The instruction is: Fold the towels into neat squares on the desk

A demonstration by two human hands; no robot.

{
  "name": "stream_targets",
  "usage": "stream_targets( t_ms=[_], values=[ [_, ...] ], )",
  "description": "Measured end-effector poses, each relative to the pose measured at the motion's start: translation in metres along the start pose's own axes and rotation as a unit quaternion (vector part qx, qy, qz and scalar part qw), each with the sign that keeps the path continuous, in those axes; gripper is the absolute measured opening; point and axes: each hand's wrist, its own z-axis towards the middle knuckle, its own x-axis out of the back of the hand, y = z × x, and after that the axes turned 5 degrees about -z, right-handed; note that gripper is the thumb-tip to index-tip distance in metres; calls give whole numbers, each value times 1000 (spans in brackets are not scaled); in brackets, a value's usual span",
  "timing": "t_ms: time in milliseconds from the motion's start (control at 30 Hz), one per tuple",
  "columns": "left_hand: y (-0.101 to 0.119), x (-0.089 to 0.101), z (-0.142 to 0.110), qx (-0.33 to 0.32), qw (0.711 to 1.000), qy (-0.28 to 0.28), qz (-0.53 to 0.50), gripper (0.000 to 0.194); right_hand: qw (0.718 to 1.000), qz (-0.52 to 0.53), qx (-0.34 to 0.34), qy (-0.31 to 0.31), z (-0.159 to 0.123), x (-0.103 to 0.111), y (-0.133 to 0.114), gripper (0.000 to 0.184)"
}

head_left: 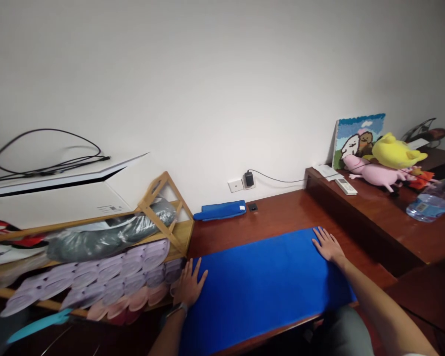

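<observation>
A flat blue cloth (263, 282) is spread over the brown wooden desk (222, 236). At its left edge lies my left hand (190, 284), fingers apart and a watch on the wrist. My right hand (329, 245) rests flat on the far right corner of the cloth, fingers spread. Neither hand holds anything. Behind the cloth, against the wall, a folded blue cloth (222, 210) with a small white label sits on the desk.
On the left, a wooden rack (185, 235) carries several pale slippers (133, 262), a plastic-wrapped bundle (107, 240) and a white box (59, 200). The raised right surface bears a remote control (346, 186), plush toys (398, 152) and a water bottle (432, 200). A black plug (248, 178) trails its cord rightward.
</observation>
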Motion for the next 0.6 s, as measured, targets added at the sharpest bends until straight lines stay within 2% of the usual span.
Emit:
stream_targets(
  t_ms=[200,433,600],
  values=[
    [2,1,-1,0,1000,4,-13,74,1000,-6,-7,-1,0,-3,0,74],
    [4,4,-3,-4,1000,14,-19,72,998,30,5,-47,10,22,14,72],
    [-2,2,-1,5,1000,2,-28,74,999,34,28,2,6,17,23,76]
  ],
)
